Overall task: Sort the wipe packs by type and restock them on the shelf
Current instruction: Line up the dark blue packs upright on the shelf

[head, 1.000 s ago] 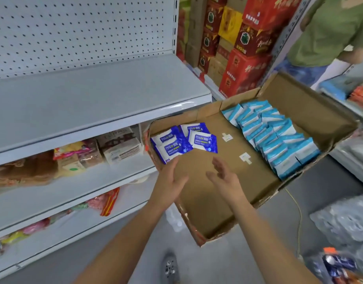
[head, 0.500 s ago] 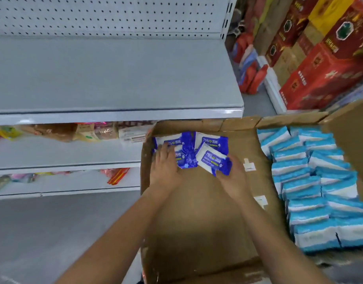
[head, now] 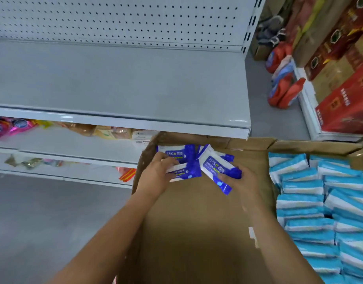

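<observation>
Fingers (head: 166, 160) of left hand (head: 156, 178) curl over blue packs (head: 179, 154); right hand (head: 243, 184) grips tilted blue pack (head: 214, 163)

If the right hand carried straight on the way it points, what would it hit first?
Probably the dark blue packs held by the left hand: the right hand, gripping a single pack, points up-left toward them. Depth is hard to judge.

Glossy plastic wipe packs (head: 215, 165), matt brown cardboard box (head: 192, 232), smooth painted-metal shelf (head: 115, 83).
</observation>
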A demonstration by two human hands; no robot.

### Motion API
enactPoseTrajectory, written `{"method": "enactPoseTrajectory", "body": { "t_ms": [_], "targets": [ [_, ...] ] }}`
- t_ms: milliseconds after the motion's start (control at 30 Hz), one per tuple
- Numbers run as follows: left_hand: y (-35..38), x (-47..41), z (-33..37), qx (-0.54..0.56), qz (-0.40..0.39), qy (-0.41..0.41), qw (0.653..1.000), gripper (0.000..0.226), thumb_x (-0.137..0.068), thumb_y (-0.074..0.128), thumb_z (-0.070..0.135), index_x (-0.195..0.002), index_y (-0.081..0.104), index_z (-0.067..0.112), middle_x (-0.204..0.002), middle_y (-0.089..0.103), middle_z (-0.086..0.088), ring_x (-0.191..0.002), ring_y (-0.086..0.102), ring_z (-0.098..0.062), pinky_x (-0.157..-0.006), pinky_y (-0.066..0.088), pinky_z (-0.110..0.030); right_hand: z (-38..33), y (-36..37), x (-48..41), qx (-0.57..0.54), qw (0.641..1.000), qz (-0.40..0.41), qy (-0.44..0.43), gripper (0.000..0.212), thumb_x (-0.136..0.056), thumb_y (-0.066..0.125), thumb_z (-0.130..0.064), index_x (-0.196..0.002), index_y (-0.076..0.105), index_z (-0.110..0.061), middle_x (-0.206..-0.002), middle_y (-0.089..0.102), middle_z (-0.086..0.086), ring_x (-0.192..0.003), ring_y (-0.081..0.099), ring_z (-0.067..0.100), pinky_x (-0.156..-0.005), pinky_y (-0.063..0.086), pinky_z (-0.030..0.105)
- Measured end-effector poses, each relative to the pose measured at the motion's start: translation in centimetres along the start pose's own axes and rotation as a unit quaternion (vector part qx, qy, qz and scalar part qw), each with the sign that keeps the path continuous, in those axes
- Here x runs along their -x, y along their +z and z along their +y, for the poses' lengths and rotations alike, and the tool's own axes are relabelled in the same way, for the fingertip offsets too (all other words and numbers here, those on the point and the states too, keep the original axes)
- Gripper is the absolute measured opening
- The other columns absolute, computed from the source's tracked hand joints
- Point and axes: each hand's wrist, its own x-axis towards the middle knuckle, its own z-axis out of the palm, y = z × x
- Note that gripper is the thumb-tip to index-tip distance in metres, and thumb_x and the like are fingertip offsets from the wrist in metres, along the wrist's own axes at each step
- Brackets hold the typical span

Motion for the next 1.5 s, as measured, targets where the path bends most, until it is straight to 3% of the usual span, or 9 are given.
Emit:
{"method": "enactPoseTrajectory", "body": {
  "t_ms": [100,267,433,600,933,1067,1200,1333,1500],
  "targets": [
    [-2.1,0.9,0.5,0.083,0.081,-0.014,0.993,0.042,-0.079,0.083,0.013,-0.116,0.066,0.028,-0.11,0.059,0.01,-0.098,0.061,-0.005,-0.078,0.053,-0.02,-3.0,-0.3,-0.3,0.011,0.999,0.02,-0.048,0.055,-0.072,0.089,-0.019,-0.118,0.058,-0.023,-0.106,0.072,-0.004,-0.09,0.072,0.011,-0.074,0.06,0.033],
    [-8.4,3.6,1.2,0.31,0.194,-0.084,0.927,0.057,-0.078,0.083,0.028,-0.125,0.053,0.038,-0.104,0.069,0.018,-0.098,0.067,0.005,-0.06,0.057,-0.016,-7.9,2.1,0.8,-0.028,0.996,0.005,-0.088,0.035,-0.077,0.085,-0.016,-0.106,0.067,-0.025,-0.096,0.076,-0.004,-0.081,0.074,0.011,-0.065,0.059,0.024],
    [-14.9,5.5,-2.8,0.534,0.258,-0.168,0.787,0.043,-0.068,0.081,0.023,-0.107,0.065,0.023,-0.089,0.076,0.008,-0.081,0.075,-0.008,-0.061,0.06,-0.025,-10.5,7.8,3.3,-0.029,0.993,-0.042,-0.106,0.031,-0.077,0.083,-0.01,-0.099,0.069,-0.025,-0.097,0.076,0.001,-0.088,0.075,0.022,-0.075,0.06,0.035],
    [-20.2,8.6,-12.3,0.628,0.234,-0.197,0.716,0.041,-0.078,0.076,0.015,-0.117,0.066,0.007,-0.106,0.076,-0.011,-0.088,0.075,-0.023,-0.078,0.062,-0.041,-12.3,17.1,6.8,-0.019,0.988,-0.077,-0.135,0.037,-0.077,0.083,-0.008,-0.106,0.068,-0.026,-0.098,0.076,-0.002,-0.088,0.074,0.018,-0.077,0.06,0.036],
    [-34.4,14.0,-30.9,0.631,0.235,-0.2,0.712,0.032,-0.09,0.068,0.008,-0.123,0.066,0.008,-0.108,0.075,-0.014,-0.09,0.074,-0.026,-0.075,0.063,-0.042,-16.1,40.2,11.3,-0.027,0.982,-0.141,-0.121,0.032,-0.076,0.083,-0.014,-0.106,0.07,-0.017,-0.102,0.077,0.005,-0.095,0.074,0.024,-0.084,0.059,0.042],
    [-38.6,14.4,-35.7,0.609,0.239,-0.194,0.731,0.03,-0.092,0.065,0.011,-0.122,0.066,0.008,-0.107,0.075,-0.013,-0.088,0.075,-0.024,-0.079,0.061,-0.045,-18.3,46.9,11.5,-0.022,0.979,-0.154,-0.129,0.036,-0.079,0.082,-0.015,-0.112,0.067,-0.016,-0.104,0.075,0.004,-0.095,0.073,0.021,-0.071,0.06,0.033],
    [-42.5,13.4,-40.1,0.586,0.242,-0.186,0.751,0.029,-0.092,0.063,0.016,-0.121,0.066,0.014,-0.108,0.076,-0.01,-0.095,0.074,-0.025,-0.084,0.06,-0.047,-21.1,53.3,10.0,-0.025,0.974,-0.183,-0.134,0.029,-0.08,0.081,-0.013,-0.106,0.069,-0.017,-0.099,0.077,0.005,-0.094,0.074,0.026,-0.08,0.061,0.046],
    [-46.8,10.9,-44.8,0.565,0.252,-0.179,0.765,0.036,-0.087,0.066,0.021,-0.123,0.066,0.014,-0.111,0.075,-0.011,-0.1,0.073,-0.027,-0.084,0.062,-0.044,-23.7,60.2,7.0,-0.032,0.968,-0.2,-0.15,0.028,-0.08,0.081,-0.013,-0.106,0.071,-0.017,-0.097,0.077,0.005,-0.086,0.075,0.021,-0.064,0.059,0.032],
    [-52.6,5.2,-50.2,0.544,0.314,-0.222,0.745,0.033,-0.082,0.073,0.023,-0.111,0.067,0.007,-0.102,0.076,-0.014,-0.092,0.075,-0.028,-0.077,0.063,-0.039,-27.5,69.4,1.3,-0.034,0.96,-0.219,-0.171,0.028,-0.079,0.082,-0.013,-0.105,0.072,-0.018,-0.096,0.078,0.003,-0.09,0.075,0.022,-0.078,0.06,0.037]
  ]
}}
